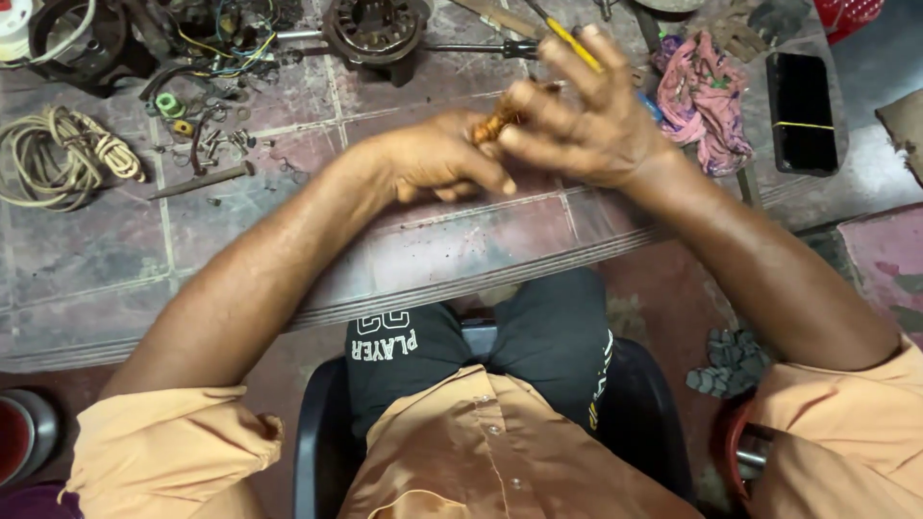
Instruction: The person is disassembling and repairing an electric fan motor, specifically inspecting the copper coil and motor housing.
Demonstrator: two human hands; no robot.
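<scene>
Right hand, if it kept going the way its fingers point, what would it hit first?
Likely the yellow-handled screwdriver just beyond the right hand's fingertips, on the tiled floor; depth is unclear, so the hand might pass above it.

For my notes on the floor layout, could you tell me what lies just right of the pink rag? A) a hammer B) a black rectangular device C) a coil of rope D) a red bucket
B: a black rectangular device lies flat on the floor just right of the pink rag.
</scene>
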